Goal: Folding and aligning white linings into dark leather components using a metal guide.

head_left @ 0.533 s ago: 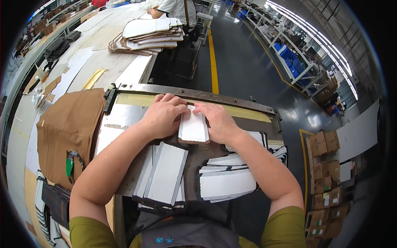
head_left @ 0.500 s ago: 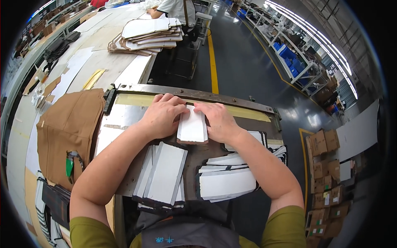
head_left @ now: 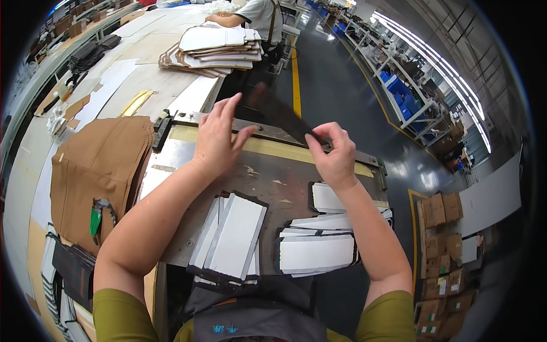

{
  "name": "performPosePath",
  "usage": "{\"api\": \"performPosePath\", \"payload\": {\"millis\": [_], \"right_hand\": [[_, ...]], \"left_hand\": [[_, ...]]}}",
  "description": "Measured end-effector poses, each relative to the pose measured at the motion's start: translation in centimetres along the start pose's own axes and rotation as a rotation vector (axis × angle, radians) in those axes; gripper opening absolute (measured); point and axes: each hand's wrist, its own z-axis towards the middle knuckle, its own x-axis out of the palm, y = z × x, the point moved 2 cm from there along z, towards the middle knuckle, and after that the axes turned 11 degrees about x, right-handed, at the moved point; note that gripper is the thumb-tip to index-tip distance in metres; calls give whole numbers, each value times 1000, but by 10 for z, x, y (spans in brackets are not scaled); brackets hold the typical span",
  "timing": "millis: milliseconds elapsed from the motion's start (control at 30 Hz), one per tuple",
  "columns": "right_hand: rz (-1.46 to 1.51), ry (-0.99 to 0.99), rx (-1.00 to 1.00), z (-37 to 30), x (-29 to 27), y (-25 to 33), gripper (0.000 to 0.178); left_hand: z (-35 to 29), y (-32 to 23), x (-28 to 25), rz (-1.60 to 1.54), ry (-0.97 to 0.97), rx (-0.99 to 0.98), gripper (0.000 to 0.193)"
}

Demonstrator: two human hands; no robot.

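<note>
We see the right hand [head_left: 336,157] with its grip pinching one end of a dark strip [head_left: 279,114] between thumb and fingers. The strip is in the air, slanting up and leftward over the far edge of the metal-topped desk [head_left: 265,191]; it's blurred, so we can't read its surface. The left hand [head_left: 218,137] has its grip spread, thumb apart from fingers, palm side toward the strip; we see a gap between them.

On the desk we have a left pile of white pieces with dark edges [head_left: 236,236], and a right pile of similar pieces [head_left: 316,253] by the right forearm. A yellow band [head_left: 279,151] runs along the far side, just inside a metal bar [head_left: 187,117].

Left of that: brown panels [head_left: 99,165] on a big pale desk [head_left: 122,105]; farther up, stacked white panels [head_left: 219,37] near a co-worker [head_left: 262,20]. Cartons [head_left: 439,245] stand off to the right.
</note>
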Motion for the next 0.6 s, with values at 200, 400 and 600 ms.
{"api": "performPosePath", "payload": {"millis": [200,400,600], "right_hand": [[-143,419,-335,-27,21,21,14],[0,727,-149,-18,16,5,28],[34,789,19,-26,33,-15,56]], "left_hand": [[-15,-13,20,34,421,370,35],[-15,-2,25,-245,491,314,40],[-14,-2,21,-409,548,263,49]]}}
